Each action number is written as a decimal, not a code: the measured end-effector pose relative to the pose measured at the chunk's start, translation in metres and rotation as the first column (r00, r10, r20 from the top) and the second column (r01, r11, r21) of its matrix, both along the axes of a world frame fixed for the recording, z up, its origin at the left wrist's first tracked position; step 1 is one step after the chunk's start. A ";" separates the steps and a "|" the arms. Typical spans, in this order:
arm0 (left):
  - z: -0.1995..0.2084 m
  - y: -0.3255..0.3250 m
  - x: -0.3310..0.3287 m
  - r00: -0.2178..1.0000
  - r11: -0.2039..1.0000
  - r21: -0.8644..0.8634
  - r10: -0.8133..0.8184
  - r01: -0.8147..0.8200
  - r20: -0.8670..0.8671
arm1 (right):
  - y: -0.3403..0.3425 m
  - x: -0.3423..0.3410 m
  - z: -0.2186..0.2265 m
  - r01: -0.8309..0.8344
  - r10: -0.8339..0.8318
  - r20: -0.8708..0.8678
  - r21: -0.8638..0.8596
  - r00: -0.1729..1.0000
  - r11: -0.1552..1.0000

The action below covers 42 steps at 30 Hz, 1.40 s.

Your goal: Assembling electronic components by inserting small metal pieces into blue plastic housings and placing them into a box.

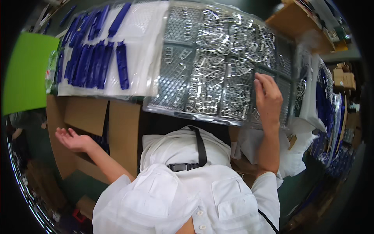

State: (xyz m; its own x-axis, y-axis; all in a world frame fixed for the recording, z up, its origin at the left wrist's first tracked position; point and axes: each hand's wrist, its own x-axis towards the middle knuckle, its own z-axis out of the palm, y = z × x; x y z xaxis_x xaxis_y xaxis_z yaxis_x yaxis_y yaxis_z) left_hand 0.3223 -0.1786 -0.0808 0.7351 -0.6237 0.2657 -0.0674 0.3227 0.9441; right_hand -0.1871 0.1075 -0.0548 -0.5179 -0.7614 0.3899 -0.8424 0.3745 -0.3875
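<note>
My left hand [73, 139] is open with its palm turned up and nothing in it, over the left side of an open cardboard box [124, 136]. My right hand [269, 95] is over the right part of a clear compartment tray [171, 109], its fingers bent and the thumb close to them. Whatever lies between those fingertips, if anything, is too small to make out. Shiny metal loop-shaped buckles [206, 85] fill several middle compartments, with fewer in the left ones. Left of them, long dark-blue plastic strips [122, 65] lie in two rows on a white sheet [144, 74].
A bright green panel [29, 74] stands at the far left, beside a clear plastic bottle [50, 72]. White plastic bags [292, 156] lie to the right below the tray. Blue bundled pieces [331, 113] and brown cartons [343, 78] are further right.
</note>
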 end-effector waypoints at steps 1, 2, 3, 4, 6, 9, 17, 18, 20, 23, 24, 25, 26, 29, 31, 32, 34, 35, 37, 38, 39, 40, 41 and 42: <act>-0.034 0.006 0.044 0.998 0.994 0.104 0.049 -0.046 -0.030 | -0.009 -0.006 -0.005 0.015 -0.014 -0.019 0.073 1.000 0.997; -0.075 0.006 0.080 0.998 0.979 0.205 0.016 -0.003 -0.062 | -0.015 -0.014 -0.007 0.017 -0.012 -0.035 0.148 0.999 0.989; -0.119 0.005 0.105 1.000 0.948 0.319 -0.002 0.000 0.005 | -0.018 -0.020 -0.009 0.033 -0.017 -0.087 0.185 0.996 0.982; -0.154 0.004 0.116 0.997 0.915 0.403 0.029 0.001 -0.067 | -0.017 -0.025 -0.010 0.021 0.021 -0.220 0.188 0.975 0.982; -0.203 0.034 0.216 0.976 0.857 0.510 0.170 -0.078 -0.137 | -0.036 -0.039 -0.034 -0.034 0.082 -0.176 0.260 0.981 0.965; -0.216 0.086 0.188 0.865 0.662 0.746 0.332 0.070 -0.376 | -0.018 -0.043 -0.020 -0.012 0.047 -0.098 0.328 0.994 0.945; -0.152 0.201 0.308 0.899 0.710 0.559 0.397 -0.429 0.185 | 0.011 -0.085 -0.043 -0.066 0.011 0.353 0.145 0.936 0.987; -0.151 0.205 0.328 0.867 0.654 0.576 0.431 -0.490 0.249 | 0.013 -0.072 -0.032 -0.047 0.006 0.381 0.099 0.925 0.994; -0.163 0.201 0.383 0.829 0.592 0.593 0.276 -0.545 0.487 | 0.001 -0.042 -0.025 -0.046 0.022 0.442 0.043 0.897 0.998; -0.213 0.130 0.344 0.816 0.626 0.758 -0.333 -0.183 0.473 | 0.000 -0.008 0.000 0.066 -0.051 0.404 -0.023 0.913 0.998; -0.227 0.104 0.329 0.727 0.504 0.863 -0.604 0.030 0.328 | 0.000 -0.005 0.001 0.087 -0.071 0.397 -0.023 0.915 0.996; -0.247 0.080 0.294 0.596 0.440 0.894 -0.740 0.079 0.311 | 0.004 -0.001 0.007 0.119 -0.103 0.371 -0.019 0.923 0.993; -0.256 0.066 0.295 0.504 0.306 0.943 -0.840 0.134 0.201 | -0.002 -0.004 -0.002 0.106 -0.087 0.397 -0.026 0.914 0.994; -0.288 0.038 0.243 0.235 0.169 0.983 -0.955 -0.076 0.183 | 0.005 -0.010 -0.003 0.147 -0.124 0.434 -0.019 0.892 0.989; -0.302 0.024 0.221 0.098 0.113 0.947 -0.984 -0.300 0.149 | 0.011 -0.007 0.003 0.108 -0.061 0.413 -0.090 0.909 0.990; -0.304 0.022 0.217 0.089 0.111 0.951 -0.986 -0.288 0.142 | 0.018 -0.009 0.004 0.118 -0.073 0.402 -0.086 0.913 0.989; -0.301 0.019 0.217 0.078 0.183 0.978 -0.979 -0.096 0.191 | 0.033 -0.011 -0.001 0.191 -0.136 0.458 -0.075 0.878 0.979; -0.300 0.020 0.216 0.094 0.159 0.987 -0.982 -0.028 0.161 | 0.039 -0.013 -0.002 0.196 -0.142 0.454 -0.074 0.880 0.978; -0.301 0.027 0.211 0.152 0.123 0.991 -0.980 -0.042 0.128 | 0.044 -0.005 -0.003 0.212 -0.151 0.503 -0.066 0.851 0.975; -0.302 0.032 0.205 0.213 0.086 0.995 -0.972 -0.052 0.096 | 0.046 -0.002 0.000 0.214 -0.154 0.495 -0.067 0.855 0.974; -0.304 0.039 0.215 0.210 0.093 0.994 -0.972 -0.054 0.102 | 0.048 0.000 0.003 0.231 -0.146 0.525 -0.099 0.838 0.968; -0.304 0.046 0.242 0.338 0.223 0.972 -0.911 -0.074 0.235 | 0.046 -0.001 -0.001 0.247 -0.130 0.566 -0.136 0.814 0.959; -0.297 0.045 0.262 0.450 0.349 0.932 -0.821 -0.094 0.353 | 0.044 -0.006 -0.007 0.236 -0.087 0.619 -0.163 0.781 0.958; -0.301 0.044 0.251 0.524 0.367 0.923 -0.767 -0.115 0.370 | 0.061 -0.006 0.004 0.270 -0.116 0.606 -0.168 0.787 0.948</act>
State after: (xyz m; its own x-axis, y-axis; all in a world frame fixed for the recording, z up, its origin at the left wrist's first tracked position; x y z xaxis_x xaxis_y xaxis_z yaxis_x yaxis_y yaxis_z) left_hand 0.5729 -0.1342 -0.3822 0.2330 -0.9325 -0.2759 -0.8692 -0.3269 0.3709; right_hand -0.1928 0.1683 -0.0510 -0.8292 -0.5464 0.1175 -0.3470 0.3385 -0.8747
